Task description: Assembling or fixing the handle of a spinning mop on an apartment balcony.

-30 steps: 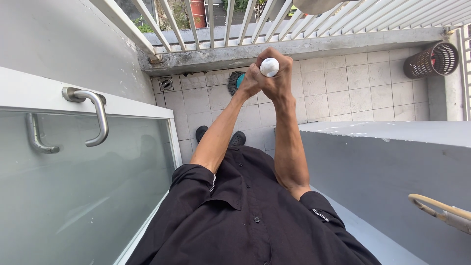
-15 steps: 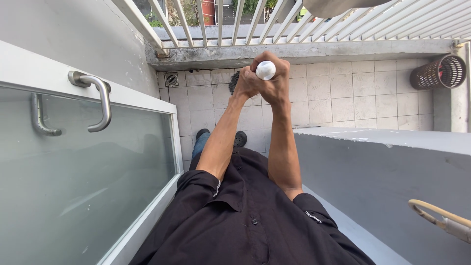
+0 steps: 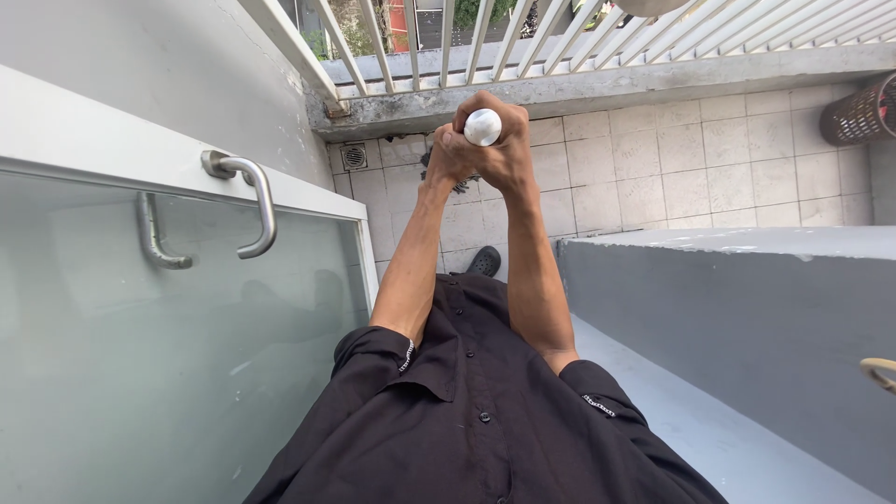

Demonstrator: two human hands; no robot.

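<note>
Both my hands are clasped around the top of a long handle whose rounded white end (image 3: 483, 127) points up at the camera. My left hand (image 3: 450, 154) wraps it from the left and my right hand (image 3: 509, 154) from the right, fingers overlapping. Far below, the dark bristles of a brush head (image 3: 459, 185) show just under my hands on the tiled balcony floor (image 3: 653, 177); most of the head and the shaft are hidden. One black shoe (image 3: 483, 260) shows on the tiles.
A frosted glass door (image 3: 168, 345) with a curved metal handle (image 3: 252, 201) stands at my left. A grey low wall (image 3: 747, 308) is at my right. White railing bars (image 3: 523, 37) and a concrete curb bound the far side. A floor drain (image 3: 354, 157) and a mesh bin (image 3: 863, 107) sit on the tiles.
The view has shifted so the door handle and the drain sit further right. The teal brush head has slid under my hands and only dark bristles show. One shoe is out of view.
</note>
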